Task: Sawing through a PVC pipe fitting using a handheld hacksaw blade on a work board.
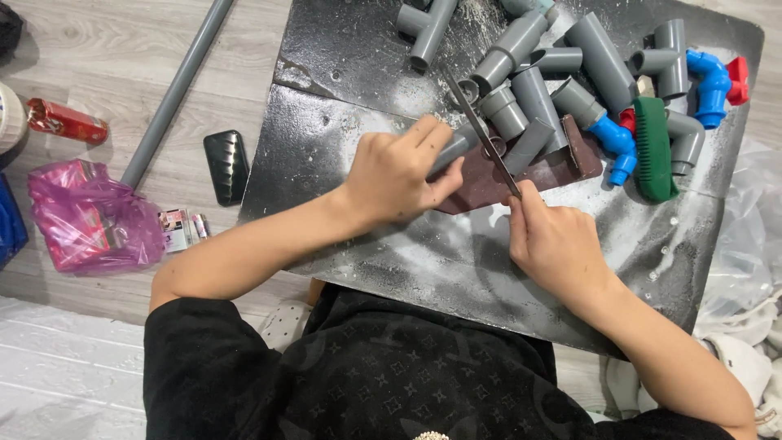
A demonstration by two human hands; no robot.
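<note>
- Black sleeves sit nearest, both arms reaching onto a dusty dark surface [342, 57].
- Left hand [399, 173] is closed around a grey pipe [458, 145].
- Right hand [558, 240] grips a thin saw blade [479, 130] lying across that pipe.
- Grey and blue fittings [570, 81] are piled beyond.
- On the floor at left: a red packet [67, 121] and a pink bag [90, 216].

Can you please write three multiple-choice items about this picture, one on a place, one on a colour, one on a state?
1. Where does the long grey plastic pipe lie?
A. on the wooden floor
B. on the black slab
C. in the pink bag

2. What colour is the ribbed brush?
A. red
B. green
C. yellow

3. What does the left hand do?
A. rests open
B. grips a short grey pipe piece
C. points away

Answers: 1 A, it lies left of the slab; 2 B, green among grey fittings; 3 B, fingers are closed round it.
</note>
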